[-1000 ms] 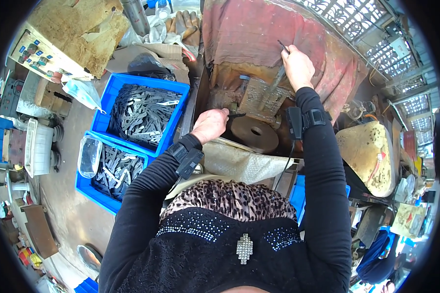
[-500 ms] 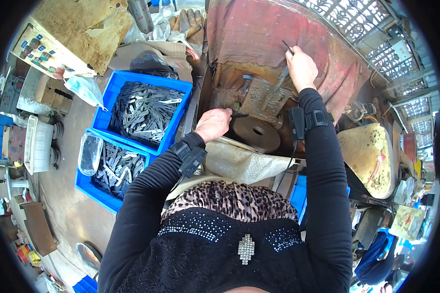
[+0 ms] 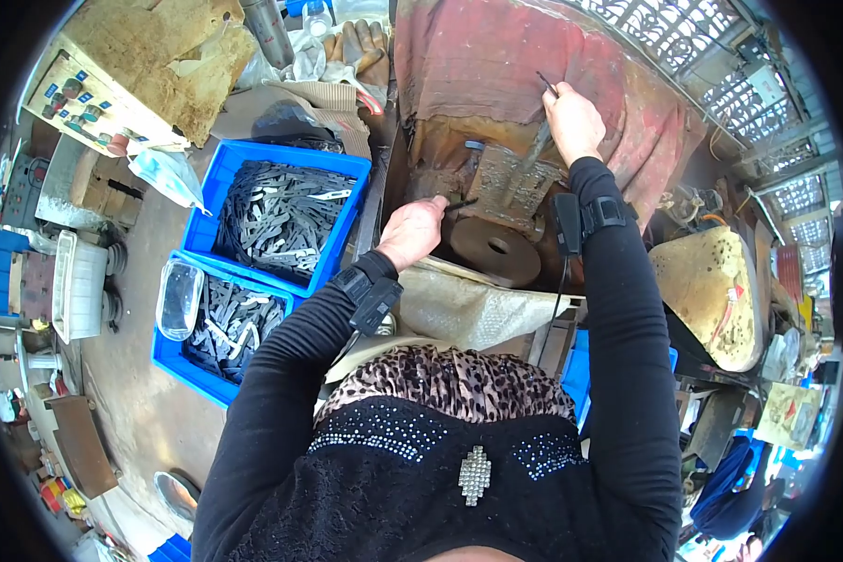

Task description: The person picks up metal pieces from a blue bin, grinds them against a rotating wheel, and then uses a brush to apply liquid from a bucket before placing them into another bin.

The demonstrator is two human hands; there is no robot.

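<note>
My left hand (image 3: 414,232) is closed on a small dark metal strip (image 3: 461,203), whose free end points right, above the far-left rim of a flat round grinding wheel (image 3: 495,251). My right hand (image 3: 576,122), farther away and to the right, is closed around a thin dark strip (image 3: 545,82); only its tip sticks out past the fingers. Below that hand a metal rod (image 3: 534,150) slants down to a crusted metal block (image 3: 506,187) behind the wheel. A blue bin (image 3: 358,201) full of dark flat metal strips stands left of my left hand.
A second blue bin (image 3: 183,368) holds more strips, with a clear plastic tub (image 3: 179,300) at its left side. Stained red cloth (image 3: 496,61) hangs behind the wheel's box. A control box (image 3: 75,108) with knobs stands far left; worn gloves (image 3: 370,51) lie at the back.
The strip in my left hand has tilted, its free end now higher and farther from the wheel. My right hand has shifted slightly left and away from me, still closed.
</note>
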